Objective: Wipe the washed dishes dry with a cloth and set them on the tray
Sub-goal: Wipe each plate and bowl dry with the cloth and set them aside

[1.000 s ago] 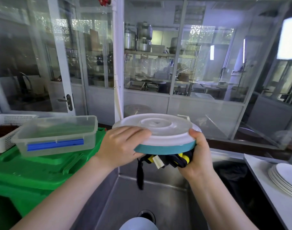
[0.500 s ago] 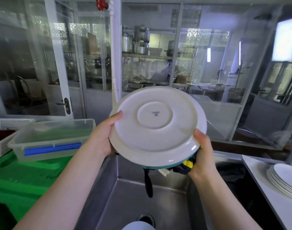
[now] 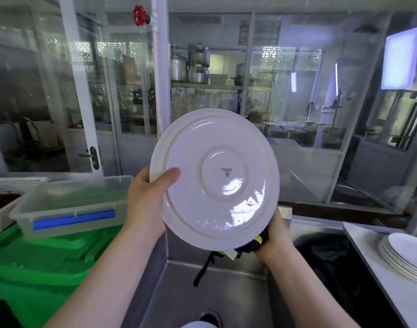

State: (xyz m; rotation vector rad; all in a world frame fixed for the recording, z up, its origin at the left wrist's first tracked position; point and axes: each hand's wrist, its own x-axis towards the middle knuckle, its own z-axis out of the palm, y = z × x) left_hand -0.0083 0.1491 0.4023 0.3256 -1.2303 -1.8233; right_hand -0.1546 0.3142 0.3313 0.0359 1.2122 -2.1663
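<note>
Glass partition wall fills the background, smooth and reflective, with steel pots on shelves behind it. Green plastic bin lid [image 3: 44, 261] at left, matte and moulded. On it sits a clear plastic container [image 3: 70, 204], rectangular, with a blue clip. A white perforated basket [image 3: 4, 202] is at the far left. Stainless sink [image 3: 217, 290] is below centre, brushed metal, with the drain at bottom. White bench [image 3: 373, 259] at right carries a stack of white plates [image 3: 406, 256], thin-rimmed, glossy; no tray can be made out for certain.

Change: a second ago the plate [image 3: 214, 178] was held almost flat, rim edge-on with its teal side showing. Now it is tipped up nearly vertical, white underside facing the camera, and raised higher against the glass. Judgement: the hidden front face is being wiped or the back is being checked for wetness; drying is mid-way and the plate is not yet set down.

The plate is round, glazed ceramic, with a raised foot ring and a small dark maker's mark at centre. Bright glare patches sit low on it. It is held over the sink, well apart from the stack.

Left hand [image 3: 146, 204] grips the plate's left rim, thumb across the back, fingers hidden behind. Right hand [image 3: 273, 235] is closed on the cloth [image 3: 245, 247] at the plate's lower right edge, holding it against the plate. The cloth is dark, bunched fabric with yellow bits, a white tag and a black strap hanging into the sink.
</note>
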